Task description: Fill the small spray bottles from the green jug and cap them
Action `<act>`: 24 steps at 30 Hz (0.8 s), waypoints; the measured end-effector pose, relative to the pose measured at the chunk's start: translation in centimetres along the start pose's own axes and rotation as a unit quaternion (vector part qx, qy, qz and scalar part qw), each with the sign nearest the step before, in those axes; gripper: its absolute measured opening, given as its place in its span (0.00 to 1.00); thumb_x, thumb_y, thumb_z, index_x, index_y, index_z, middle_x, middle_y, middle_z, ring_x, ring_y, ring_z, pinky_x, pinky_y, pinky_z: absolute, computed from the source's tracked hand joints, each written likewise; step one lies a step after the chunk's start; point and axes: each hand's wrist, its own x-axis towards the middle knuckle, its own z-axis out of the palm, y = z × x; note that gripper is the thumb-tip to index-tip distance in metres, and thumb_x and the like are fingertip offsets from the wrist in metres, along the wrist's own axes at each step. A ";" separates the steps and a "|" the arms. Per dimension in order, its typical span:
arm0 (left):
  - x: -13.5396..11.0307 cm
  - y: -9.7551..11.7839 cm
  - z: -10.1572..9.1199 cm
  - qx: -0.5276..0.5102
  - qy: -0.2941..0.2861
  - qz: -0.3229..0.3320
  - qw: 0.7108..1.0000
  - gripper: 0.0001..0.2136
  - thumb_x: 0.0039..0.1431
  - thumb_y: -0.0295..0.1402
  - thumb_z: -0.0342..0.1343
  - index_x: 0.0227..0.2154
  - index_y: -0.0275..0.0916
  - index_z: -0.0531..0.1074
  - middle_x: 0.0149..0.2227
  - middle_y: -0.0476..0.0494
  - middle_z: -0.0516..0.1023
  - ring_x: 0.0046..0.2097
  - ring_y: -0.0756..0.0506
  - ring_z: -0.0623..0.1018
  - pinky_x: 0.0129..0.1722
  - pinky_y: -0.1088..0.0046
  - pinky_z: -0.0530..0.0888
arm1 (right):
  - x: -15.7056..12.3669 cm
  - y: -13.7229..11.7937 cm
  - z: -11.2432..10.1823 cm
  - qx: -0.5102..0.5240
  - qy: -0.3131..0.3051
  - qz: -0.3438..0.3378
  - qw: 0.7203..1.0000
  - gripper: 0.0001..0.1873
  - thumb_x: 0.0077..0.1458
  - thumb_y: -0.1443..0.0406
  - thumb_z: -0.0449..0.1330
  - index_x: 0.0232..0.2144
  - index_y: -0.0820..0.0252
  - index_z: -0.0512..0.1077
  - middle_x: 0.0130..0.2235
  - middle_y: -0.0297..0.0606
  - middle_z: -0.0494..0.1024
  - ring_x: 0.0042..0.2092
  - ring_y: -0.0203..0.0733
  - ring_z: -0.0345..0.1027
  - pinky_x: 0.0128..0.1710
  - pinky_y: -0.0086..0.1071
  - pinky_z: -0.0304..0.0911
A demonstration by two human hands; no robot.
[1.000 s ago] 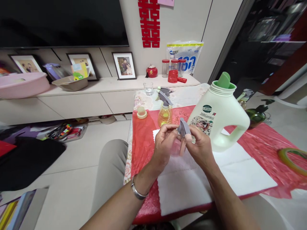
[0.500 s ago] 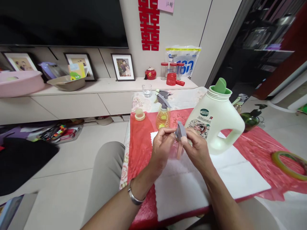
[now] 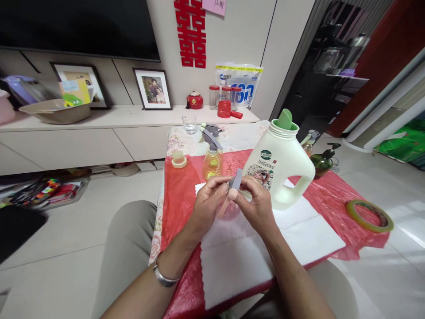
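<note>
My left hand (image 3: 208, 201) is wrapped round a small clear pink spray bottle (image 3: 228, 209) held over the white paper towel (image 3: 252, 248). My right hand (image 3: 255, 204) pinches the bottle's grey trigger head (image 3: 236, 179) at the top. Both hands are closed on it, above the near part of the small table with the red cover (image 3: 179, 199). Just behind my hands stands a large pale green detergent jug (image 3: 282, 166) with its green cap tilted open. A yellow spray bottle (image 3: 211, 158) with a grey trigger stands behind my left hand.
A small yellow cap (image 3: 179, 159) and a clear glass (image 3: 189, 124) sit at the table's far left. A roll of green tape (image 3: 369, 215) lies at the right edge, with dark green spray bottles (image 3: 321, 160) beyond the jug. A low white cabinet (image 3: 99, 133) with framed photos runs along the wall.
The view has swung to the right, so everything sits further left in the picture. My hands have kept their grip on the pink bottle, the right fingers shifting slightly on the trigger head.
</note>
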 end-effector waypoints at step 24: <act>0.6 -1.7 -1.5 0.033 -0.031 0.056 0.997 0.17 0.60 0.46 0.61 0.46 0.42 0.80 0.49 0.39 0.81 0.52 0.39 0.78 0.54 0.63 0.73 | -0.1 -0.8 -0.4 -0.046 -0.021 -0.029 0.998 0.15 0.67 0.54 0.61 0.35 0.61 0.73 0.38 0.37 0.72 0.42 0.37 0.66 0.42 0.29 0.62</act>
